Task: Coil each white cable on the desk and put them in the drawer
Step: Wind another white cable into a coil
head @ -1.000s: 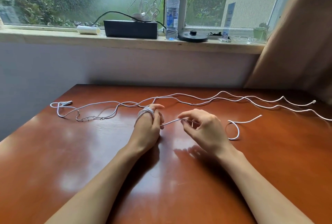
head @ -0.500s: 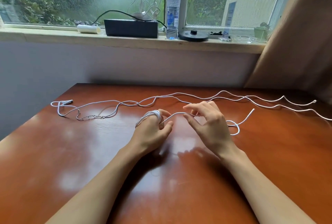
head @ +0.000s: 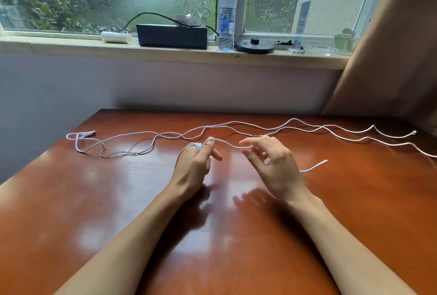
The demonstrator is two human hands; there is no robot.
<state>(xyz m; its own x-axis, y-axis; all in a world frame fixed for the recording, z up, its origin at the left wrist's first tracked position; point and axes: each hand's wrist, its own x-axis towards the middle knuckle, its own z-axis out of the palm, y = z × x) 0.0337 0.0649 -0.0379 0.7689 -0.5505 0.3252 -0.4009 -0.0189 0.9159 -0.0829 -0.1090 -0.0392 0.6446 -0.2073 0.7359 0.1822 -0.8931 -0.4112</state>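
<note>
Grips first turns of white cable [head: 230, 144] in left hand [head: 194, 167], pinches slack with right hand [head: 272, 164], leaves other cables [head: 307, 126] at twelve o'clock uncoiled.

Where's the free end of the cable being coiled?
Head view: the free end sticks out just right of the right hand, low over the desk, nearer the person than the other cables.
</note>
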